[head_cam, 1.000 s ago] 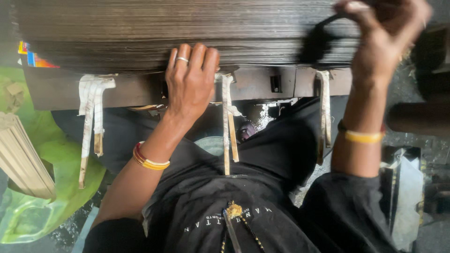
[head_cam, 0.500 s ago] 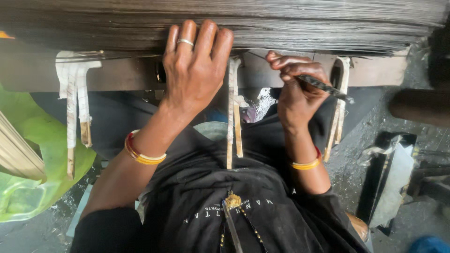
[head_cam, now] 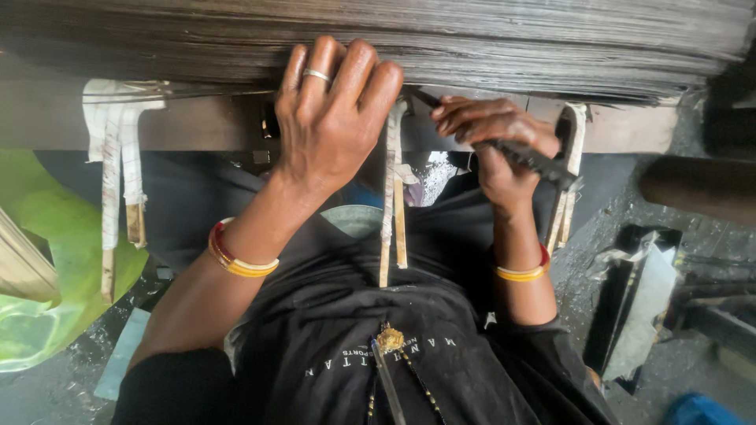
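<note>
A thick stack of thin dark metal sheets (head_cam: 504, 39) fills the top of the head view, resting on a grey bench edge (head_cam: 197, 122). My left hand (head_cam: 335, 118), with a ring and bangles at the wrist, presses flat against the stack's lower edge, fingers together. My right hand (head_cam: 492, 145) grips a slim dark tool (head_cam: 528, 157) whose tip points into the stack's underside just right of my left hand. Tape-wrapped wooden sticks (head_cam: 391, 205) hang from the bench between my hands.
More taped sticks (head_cam: 118, 181) hang at the left and another (head_cam: 567, 181) at the right. A green plastic tub (head_cam: 47, 283) sits low left. A dark metal frame with a pale sheet (head_cam: 638, 307) stands at the right, near a dark cylinder (head_cam: 697, 189).
My right hand came down from the top of the stack with the tool and now holds it at the stack's lower edge. My left hand stayed pressed on the stack.
</note>
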A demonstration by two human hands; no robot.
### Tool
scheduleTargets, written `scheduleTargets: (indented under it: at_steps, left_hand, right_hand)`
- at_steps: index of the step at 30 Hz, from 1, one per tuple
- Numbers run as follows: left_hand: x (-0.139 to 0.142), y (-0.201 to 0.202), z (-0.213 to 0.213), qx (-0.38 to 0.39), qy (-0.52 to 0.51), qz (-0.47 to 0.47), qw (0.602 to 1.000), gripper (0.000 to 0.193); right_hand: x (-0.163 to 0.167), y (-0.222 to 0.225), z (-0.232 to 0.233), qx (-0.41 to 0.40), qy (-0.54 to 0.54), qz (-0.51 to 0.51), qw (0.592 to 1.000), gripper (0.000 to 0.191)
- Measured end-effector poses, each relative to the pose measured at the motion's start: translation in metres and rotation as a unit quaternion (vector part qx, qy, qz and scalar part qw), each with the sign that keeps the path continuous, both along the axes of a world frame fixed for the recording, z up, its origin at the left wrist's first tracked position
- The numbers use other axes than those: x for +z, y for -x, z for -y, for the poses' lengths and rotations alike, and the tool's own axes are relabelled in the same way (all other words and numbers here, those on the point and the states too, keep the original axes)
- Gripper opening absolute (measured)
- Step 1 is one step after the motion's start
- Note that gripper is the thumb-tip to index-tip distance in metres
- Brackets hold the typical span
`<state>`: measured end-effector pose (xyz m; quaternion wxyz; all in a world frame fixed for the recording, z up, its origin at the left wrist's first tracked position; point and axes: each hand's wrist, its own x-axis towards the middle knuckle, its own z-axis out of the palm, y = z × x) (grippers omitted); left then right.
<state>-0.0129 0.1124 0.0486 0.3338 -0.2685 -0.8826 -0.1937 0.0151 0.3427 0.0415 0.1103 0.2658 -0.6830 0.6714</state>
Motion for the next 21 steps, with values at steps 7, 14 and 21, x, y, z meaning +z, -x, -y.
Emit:
scheduleTargets:
  at_steps: [7, 14, 21]
  left_hand:
    - [-0.005, 0.001, 0.002, -0.053, -0.031, -0.019, 0.998, 0.010]
    - [-0.002, 0.001, -0.002, -0.034, -0.031, -0.016, 0.999, 0.013]
    - [0.006, 0.000, -0.003, -0.020, -0.021, -0.004, 1.000, 0.016]
  right_hand:
    - [0.006, -0.015, -0.010, -0.037, -0.050, -0.013, 0.998, 0.014]
    - [0.003, -0.011, -0.014, -0.044, 0.048, 0.020, 0.998, 0.016]
    - [-0.011, -0.021, 0.009, -0.087, 0.071, 0.006, 0.994, 0.008]
